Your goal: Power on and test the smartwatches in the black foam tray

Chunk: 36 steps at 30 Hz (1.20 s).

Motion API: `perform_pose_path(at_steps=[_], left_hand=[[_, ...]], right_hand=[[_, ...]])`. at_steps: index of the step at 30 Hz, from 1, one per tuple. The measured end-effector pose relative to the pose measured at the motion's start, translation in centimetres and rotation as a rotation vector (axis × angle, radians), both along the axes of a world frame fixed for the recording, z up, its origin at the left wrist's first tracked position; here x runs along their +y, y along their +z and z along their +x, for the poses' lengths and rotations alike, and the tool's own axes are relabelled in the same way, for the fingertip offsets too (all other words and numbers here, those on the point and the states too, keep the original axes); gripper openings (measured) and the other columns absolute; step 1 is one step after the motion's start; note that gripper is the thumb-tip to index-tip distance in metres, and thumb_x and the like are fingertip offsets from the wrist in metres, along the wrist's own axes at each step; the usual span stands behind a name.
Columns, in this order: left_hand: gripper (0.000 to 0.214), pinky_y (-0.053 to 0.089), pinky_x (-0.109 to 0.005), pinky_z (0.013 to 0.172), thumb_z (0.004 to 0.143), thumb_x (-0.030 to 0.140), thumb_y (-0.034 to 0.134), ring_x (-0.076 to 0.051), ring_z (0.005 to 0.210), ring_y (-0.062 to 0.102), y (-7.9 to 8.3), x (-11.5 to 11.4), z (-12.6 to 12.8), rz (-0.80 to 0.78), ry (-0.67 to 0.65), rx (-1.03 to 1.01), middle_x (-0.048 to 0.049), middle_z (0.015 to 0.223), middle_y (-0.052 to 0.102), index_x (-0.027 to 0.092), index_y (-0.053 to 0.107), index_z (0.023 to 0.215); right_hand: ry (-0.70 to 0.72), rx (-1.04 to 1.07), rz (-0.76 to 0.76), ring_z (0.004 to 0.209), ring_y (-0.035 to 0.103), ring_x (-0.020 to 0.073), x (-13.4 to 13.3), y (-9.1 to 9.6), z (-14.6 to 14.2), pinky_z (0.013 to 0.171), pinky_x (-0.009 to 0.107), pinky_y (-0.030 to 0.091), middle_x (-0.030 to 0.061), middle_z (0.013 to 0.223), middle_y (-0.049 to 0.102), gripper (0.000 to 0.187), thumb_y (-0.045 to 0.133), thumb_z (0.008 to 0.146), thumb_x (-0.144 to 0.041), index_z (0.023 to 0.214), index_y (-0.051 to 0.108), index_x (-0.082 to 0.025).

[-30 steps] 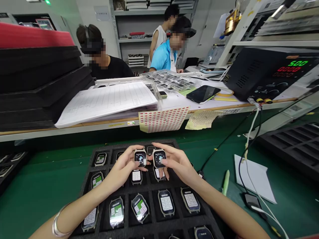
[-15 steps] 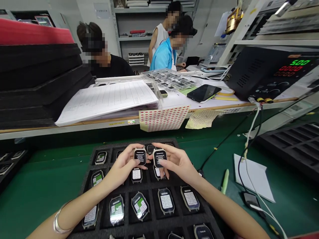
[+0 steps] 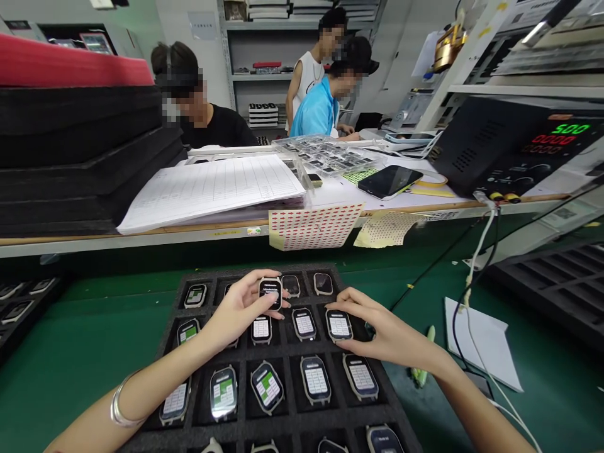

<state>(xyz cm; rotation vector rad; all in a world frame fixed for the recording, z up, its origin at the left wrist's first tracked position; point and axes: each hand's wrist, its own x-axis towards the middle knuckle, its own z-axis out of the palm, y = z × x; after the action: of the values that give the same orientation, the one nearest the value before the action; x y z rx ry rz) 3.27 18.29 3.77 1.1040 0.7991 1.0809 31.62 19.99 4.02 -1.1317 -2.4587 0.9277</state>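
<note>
Nearest, a black foam tray point(image 3: 292, 397) is holding rows of watches point(image 3: 316, 379). At two o'clock from its middle, the right hand point(image 3: 377, 326) is clasping a grid-screen watch point(image 3: 339, 326) by its near and far edges (whether it is sitting low or being lifted, I cannot tell). Apart from it, toward twelve o'clock, the left hand point(image 3: 244, 303) is pinching a text-screen watch point(image 3: 269, 289), thumb resting on the glass. Farther out, a ruled sheet point(image 3: 217, 187) is lying at eleven o'clock and a phone point(image 3: 389, 182) at one, while beyond, a person in blue point(image 3: 314, 110) is leaning forward at twelve.
</note>
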Motion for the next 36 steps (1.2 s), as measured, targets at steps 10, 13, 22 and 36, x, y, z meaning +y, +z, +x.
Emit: perform_pose_path(at_steps=[10,13,22,36], left_hand=[[0.034,0.057,-0.032,0.065,0.080,0.029,0.069,-0.023,0.083,0.068,0.3,0.2,0.1,-0.007,0.025,0.024,-0.0105,0.090,0.069,0.015,0.058,0.109],[0.033,0.057,-0.033,0.066,0.081,0.027,0.067,-0.024,0.084,0.068,0.1,0.3,0.0,-0.010,0.027,0.015,-0.0110,0.092,0.069,0.015,0.058,0.110],[0.047,0.056,-0.037,0.077,0.081,0.024,0.061,-0.025,0.094,0.067,-1.1,0.7,-0.1,0.144,0.027,0.249,-0.0116,0.105,0.065,0.018,0.044,0.124],[0.031,0.040,-0.047,0.091,0.088,0.041,0.050,-0.032,0.099,0.052,-1.3,3.9,2.4,0.612,0.120,1.286,-0.0121,0.099,0.060,0.015,0.063,0.100]], right_hand=[[0.128,-0.116,0.044,0.116,0.048,0.0311,1.4,1.1,0.9,0.094,0.041,0.043,0.0102,0.123,0.052,0.056,0.066,0.080,-0.048,0.130,0.055,-0.027],[0.128,-0.127,0.123,0.118,0.048,0.0301,2.0,1.4,0.6,0.097,0.042,0.040,0.0090,0.128,0.052,0.042,0.058,0.088,-0.046,0.125,0.058,-0.027],[-0.226,-0.159,0.275,0.084,0.055,0.0291,5.3,-1.5,-3.7,0.074,0.040,0.043,0.0134,0.090,0.058,0.023,0.063,0.085,-0.028,0.099,0.065,-0.010],[-0.210,0.570,-0.071,0.048,0.054,0.0089,3.4,0.9,-4.5,0.044,0.021,0.043,0.0039,0.086,0.063,0.032,0.063,0.084,-0.044,0.096,0.058,-0.015]])
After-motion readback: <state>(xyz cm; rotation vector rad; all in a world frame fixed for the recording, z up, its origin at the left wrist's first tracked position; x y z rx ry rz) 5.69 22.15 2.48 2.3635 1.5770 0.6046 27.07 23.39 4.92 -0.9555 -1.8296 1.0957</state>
